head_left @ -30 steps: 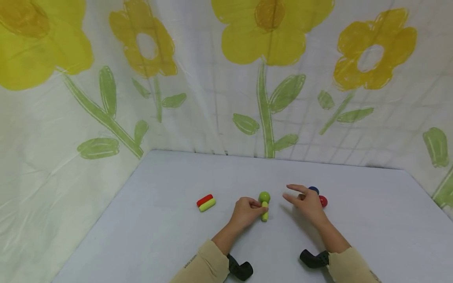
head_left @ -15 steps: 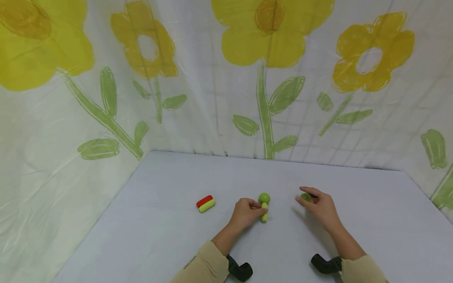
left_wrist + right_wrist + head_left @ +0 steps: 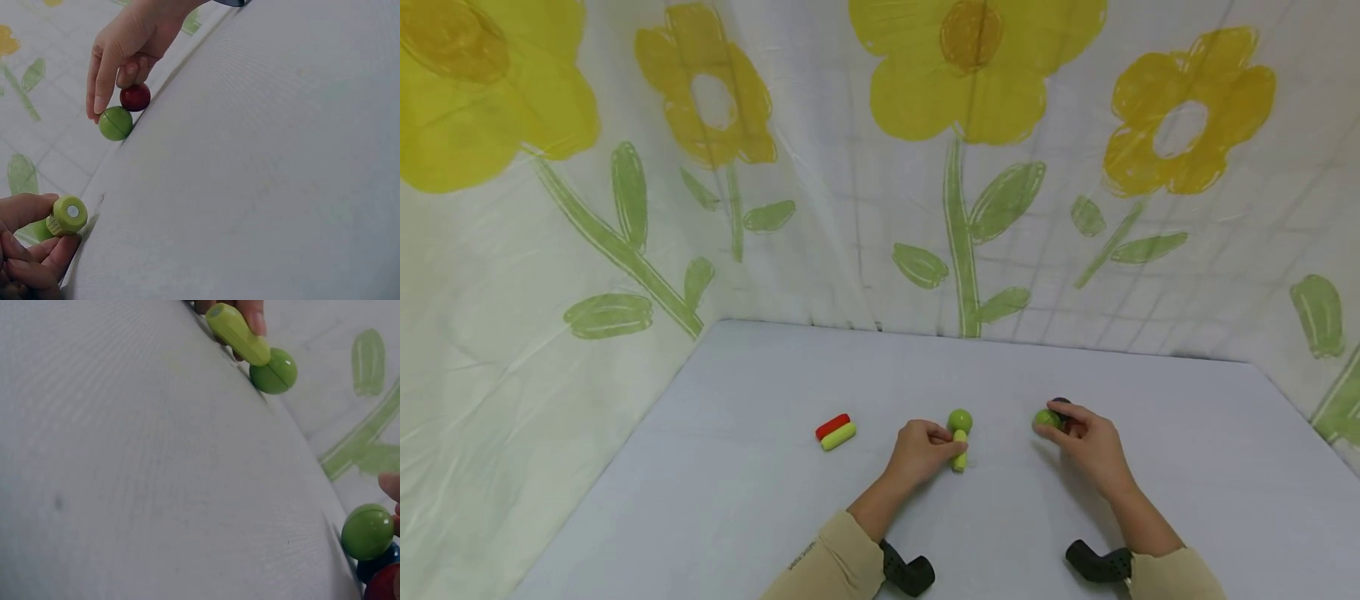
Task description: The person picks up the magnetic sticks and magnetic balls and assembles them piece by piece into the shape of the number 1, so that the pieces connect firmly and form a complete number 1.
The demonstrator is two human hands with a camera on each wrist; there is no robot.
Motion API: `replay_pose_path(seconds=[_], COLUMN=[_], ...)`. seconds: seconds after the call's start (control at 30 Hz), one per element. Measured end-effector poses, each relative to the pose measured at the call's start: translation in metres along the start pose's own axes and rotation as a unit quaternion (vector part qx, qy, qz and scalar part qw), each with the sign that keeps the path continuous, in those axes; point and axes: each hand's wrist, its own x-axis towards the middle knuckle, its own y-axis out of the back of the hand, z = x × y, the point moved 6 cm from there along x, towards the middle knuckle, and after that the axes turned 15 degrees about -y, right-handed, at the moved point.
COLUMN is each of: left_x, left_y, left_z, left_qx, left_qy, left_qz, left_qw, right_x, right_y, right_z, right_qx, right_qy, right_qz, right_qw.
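In the head view my left hand (image 3: 917,450) pinches a yellow-green rod (image 3: 960,458) between thumb and fingers. A green ball (image 3: 959,421) sits at the rod's far end, touching it. To the right, my right hand (image 3: 1097,454) pinches a second green ball (image 3: 365,531) with thumb and fingertips. Clustered with that ball are a dark blue ball (image 3: 377,564) and a red ball (image 3: 135,98), partly covered by the right hand in the head view. The rod's end facing the left wrist camera shows a round silvery disc.
Left of both hands, a red rod (image 3: 832,426) and another yellow-green rod (image 3: 838,437) lie side by side on the white table (image 3: 737,500). A flower-printed curtain (image 3: 820,275) rises behind the table's far edge. Black curved pieces (image 3: 1097,562) stick out at both sleeves.
My right hand has shifted right and its spread thumb and fingers have come together on the green ball, which was hidden at first. The left hand and its rod have stayed in place.
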Motion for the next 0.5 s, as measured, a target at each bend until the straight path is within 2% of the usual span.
replay_pose_path(seconds=[0.37,0.5], left_x=[0.0012,0.0010], left_y=[-0.0005,-0.0008], left_z=[-0.0009,-0.0018], left_qx=[-0.003,-0.003], left_qy=[-0.001,-0.001], left_qz=[-0.003,-0.004], left_qw=[1.0000,1.0000], right_x=[-0.0030,-0.0027], right_y=[-0.0019,-0.0051], right_z=[-0.0002,0.0018], right_qx=[-0.001,-0.016], right_qy=[0.034,0.032], right_qz=[0.011,0.004], right_qw=[0.9994,0.9994])
